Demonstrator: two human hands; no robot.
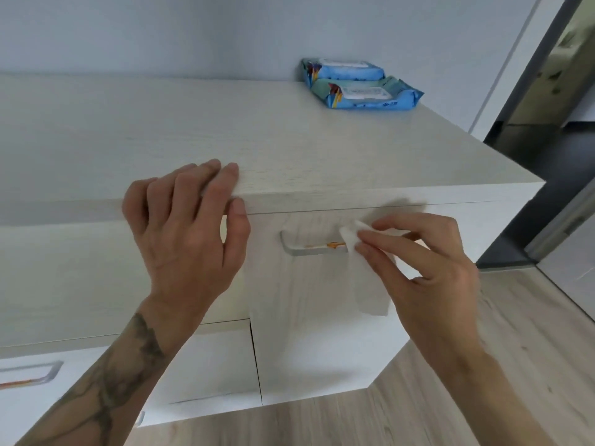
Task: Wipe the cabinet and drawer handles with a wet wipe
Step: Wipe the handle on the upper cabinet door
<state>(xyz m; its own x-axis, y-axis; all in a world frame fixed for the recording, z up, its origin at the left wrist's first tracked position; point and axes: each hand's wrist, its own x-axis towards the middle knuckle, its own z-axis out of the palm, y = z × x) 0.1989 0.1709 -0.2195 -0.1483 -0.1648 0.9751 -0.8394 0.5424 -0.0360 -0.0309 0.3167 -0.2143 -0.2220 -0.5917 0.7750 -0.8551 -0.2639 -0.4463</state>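
Note:
A pale wood cabinet point(289, 146) fills the view. Its top drawer carries a silver bar handle point(309, 249) with an orange smear along it. My right hand point(428, 272) pinches a white wet wipe point(367, 278) against the right end of that handle, and the wipe's loose end hangs down. My left hand point(190, 233) rests on the cabinet's front top edge, fingers on top and thumb against the front. A second silver handle point(35, 375), also with an orange mark, shows at the lower left.
Two blue packs of wet wipes point(360, 85) lie at the back right of the cabinet top, by the wall. Wood floor point(483, 381) lies to the right and below. A dark doorway point(547, 149) opens at the right.

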